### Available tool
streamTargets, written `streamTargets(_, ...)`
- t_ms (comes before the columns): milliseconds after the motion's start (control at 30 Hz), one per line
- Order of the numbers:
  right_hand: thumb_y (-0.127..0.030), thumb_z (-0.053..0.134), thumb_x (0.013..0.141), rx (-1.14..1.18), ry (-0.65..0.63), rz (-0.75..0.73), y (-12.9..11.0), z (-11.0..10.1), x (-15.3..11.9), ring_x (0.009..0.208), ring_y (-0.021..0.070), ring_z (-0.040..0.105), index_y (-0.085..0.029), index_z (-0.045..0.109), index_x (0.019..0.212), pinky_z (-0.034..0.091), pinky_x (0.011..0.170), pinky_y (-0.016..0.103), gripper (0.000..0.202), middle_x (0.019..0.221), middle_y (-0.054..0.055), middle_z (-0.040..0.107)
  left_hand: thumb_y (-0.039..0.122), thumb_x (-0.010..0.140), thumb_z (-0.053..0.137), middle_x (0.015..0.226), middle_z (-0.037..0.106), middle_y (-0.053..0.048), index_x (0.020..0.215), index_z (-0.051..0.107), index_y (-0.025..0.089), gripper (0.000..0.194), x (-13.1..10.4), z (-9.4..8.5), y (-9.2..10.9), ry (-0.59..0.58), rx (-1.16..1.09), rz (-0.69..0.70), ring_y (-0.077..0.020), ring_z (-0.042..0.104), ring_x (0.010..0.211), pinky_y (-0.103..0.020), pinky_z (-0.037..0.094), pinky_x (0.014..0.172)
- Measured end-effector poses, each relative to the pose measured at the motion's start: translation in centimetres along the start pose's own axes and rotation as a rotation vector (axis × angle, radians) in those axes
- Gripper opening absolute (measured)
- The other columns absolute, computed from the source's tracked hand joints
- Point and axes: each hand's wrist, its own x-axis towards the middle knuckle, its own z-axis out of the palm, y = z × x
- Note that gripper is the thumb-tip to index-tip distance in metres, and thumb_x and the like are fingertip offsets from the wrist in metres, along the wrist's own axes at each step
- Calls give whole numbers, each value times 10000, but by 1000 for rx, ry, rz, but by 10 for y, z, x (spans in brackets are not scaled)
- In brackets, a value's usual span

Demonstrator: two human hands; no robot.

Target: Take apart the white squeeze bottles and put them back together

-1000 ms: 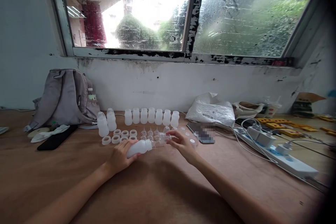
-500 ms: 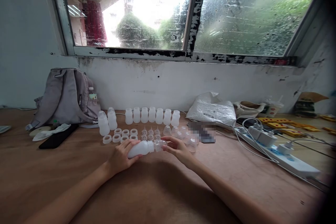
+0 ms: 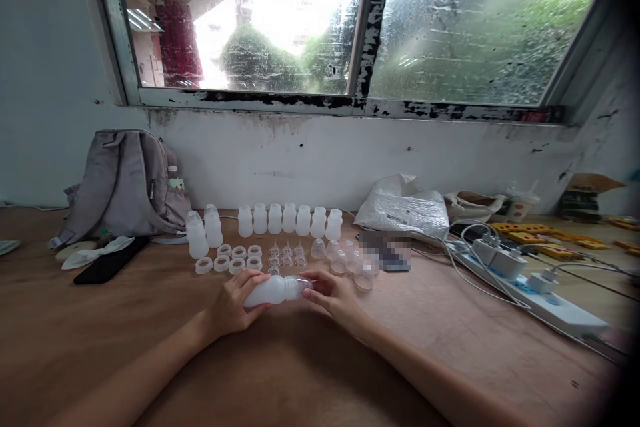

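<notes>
Fingers closed, left hand (image 3: 233, 305) grips a frosted-white plastic bottle (image 3: 271, 290), right hand (image 3: 334, 297) its clear plastic dome (image 3: 303, 285), which uneven pressure could skew.

Your right hand (image 3: 334, 300) has closed in on your left hand (image 3: 227, 300). The clear cap (image 3: 303, 284) at its fingertips, held just off the bottle (image 3: 267, 290) one second ago, now sits over the end projecting from your left grip. Bottle and both hands have come slightly nearer you.
</notes>
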Motion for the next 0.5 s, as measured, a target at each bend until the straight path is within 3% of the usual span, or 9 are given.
streamTargets(200, -361, 634, 677, 21, 27, -58, -2, 0, -2, 787, 165, 568, -175, 544, 953, 467, 686, 289, 345, 874, 44, 603, 281, 744, 540, 987, 504, -100, 1120, 406, 175, 413, -2, 3, 6, 49, -57, -13, -210, 504, 914, -337, 445, 789)
streamTargets(500, -376, 635, 667, 57, 56, -42, 2, 6, -7, 770, 165, 560, -182, 563, 941, 468, 654, 279, 344, 889, 46, 600, 282, 757, 521, 994, 493, -100, 1115, 401, 182, 390, -2, 5, 7, 8, -112, -29, -215, 500, 930, -346, 445, 800)
